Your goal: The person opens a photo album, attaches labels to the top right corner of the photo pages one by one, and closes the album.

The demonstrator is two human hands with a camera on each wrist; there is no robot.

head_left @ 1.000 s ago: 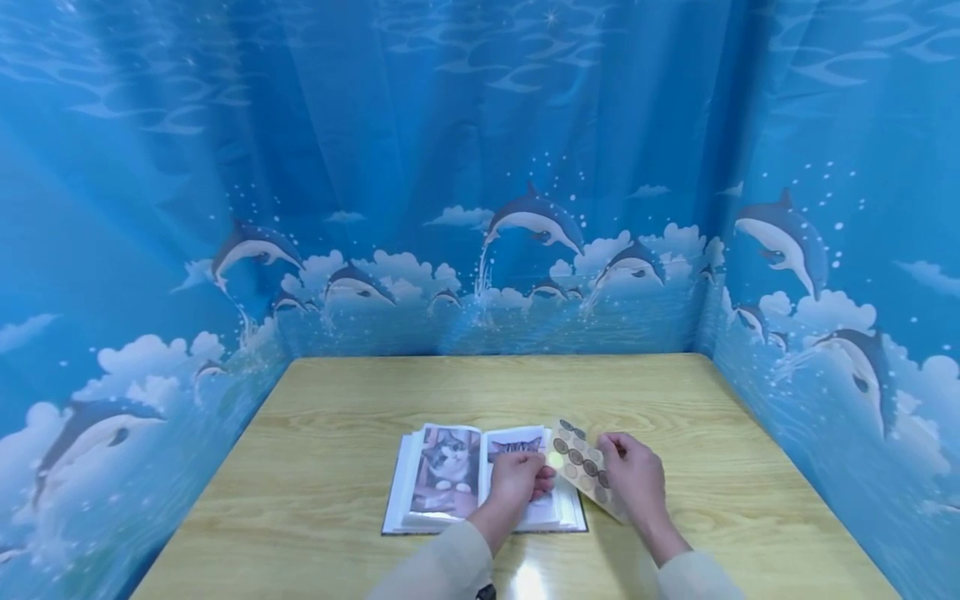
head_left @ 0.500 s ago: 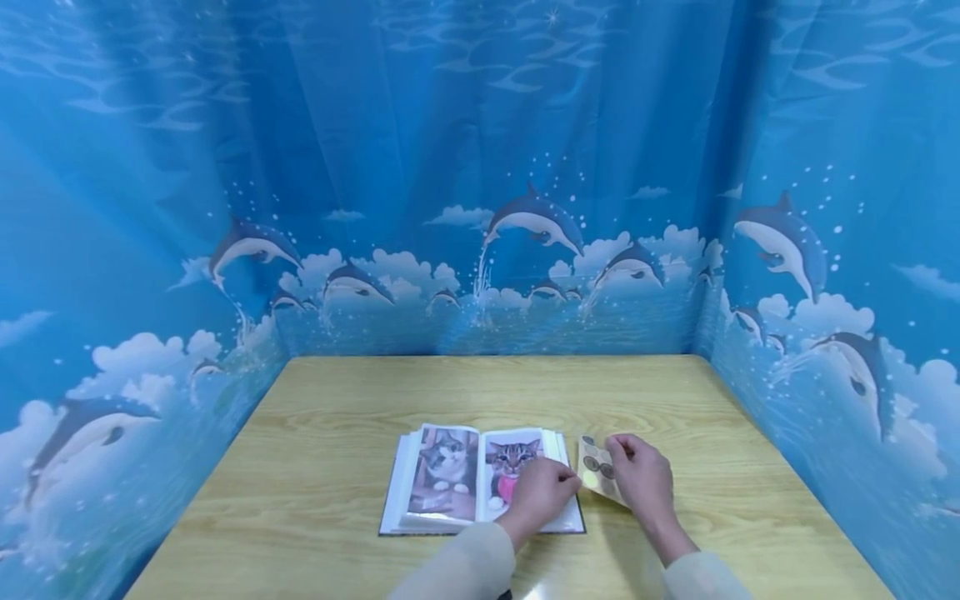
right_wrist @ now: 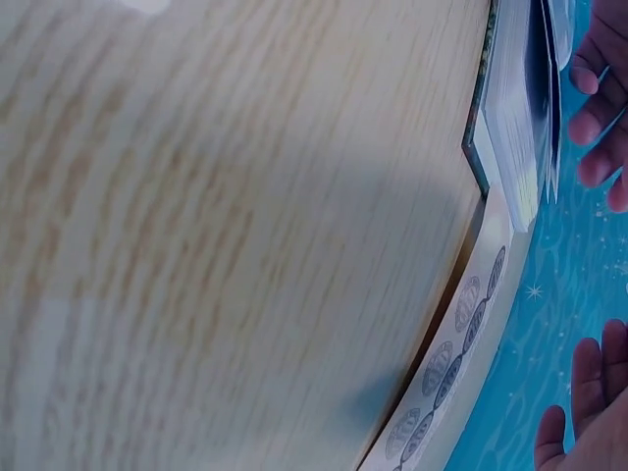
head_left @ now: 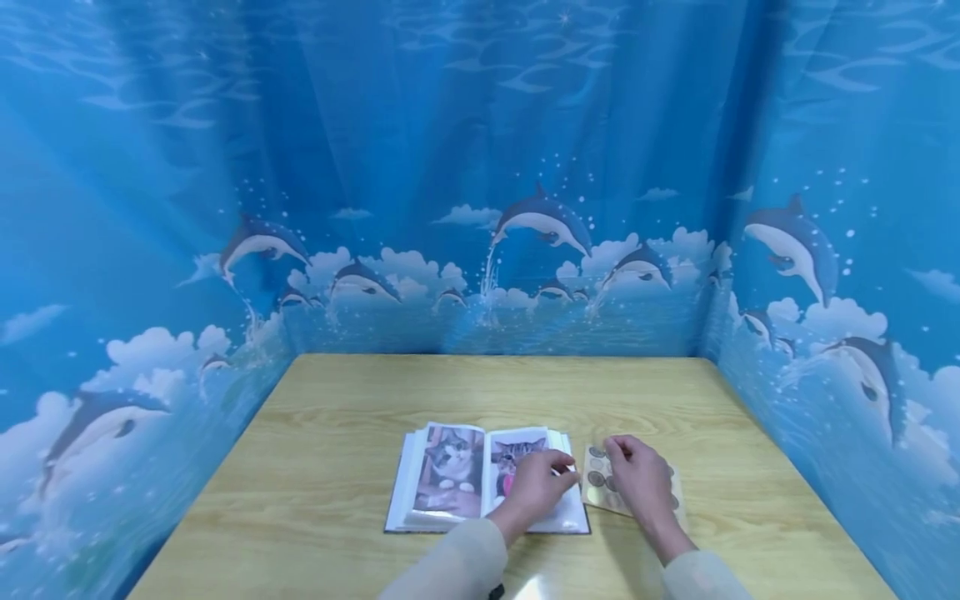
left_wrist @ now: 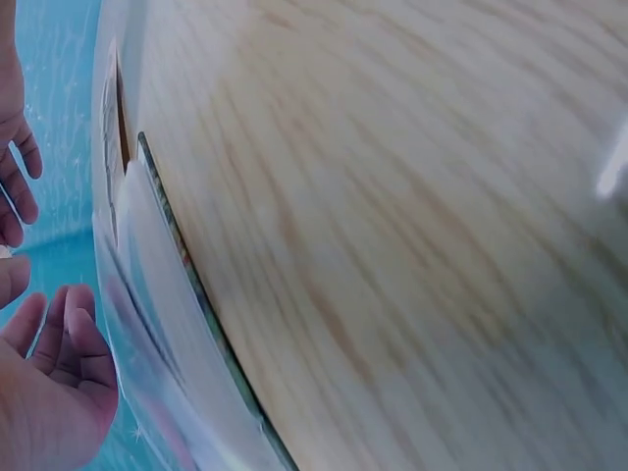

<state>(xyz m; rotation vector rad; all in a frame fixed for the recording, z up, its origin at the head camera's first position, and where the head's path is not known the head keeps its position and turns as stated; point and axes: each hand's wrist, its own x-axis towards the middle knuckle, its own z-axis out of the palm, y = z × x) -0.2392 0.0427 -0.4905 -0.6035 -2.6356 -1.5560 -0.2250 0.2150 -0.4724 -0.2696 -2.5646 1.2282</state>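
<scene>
An open photo album with cat photos lies on the table. Over its right page hovers my left hand. At its thumb and index fingertips, in the left wrist view, a small pale bit shows at the edge, apparently a sticker; the head view does not make it out. My right hand is above the sticker sheet, which lies right of the album with rows of round dark designs. The right wrist view shows its lower fingers loosely extended, apart from the sheet. Its thumb and index are outside that view.
The wood-grain table stretches behind the album and to both sides. A blue curtain printed with dolphins surrounds its back and sides. The sheet's edge sits close to the album's right cover.
The sticker sheet, held tilted up by my right hand earlier, now lies on the table. My left hand moved right from the page to the sheet's edge, then drew slightly back.
</scene>
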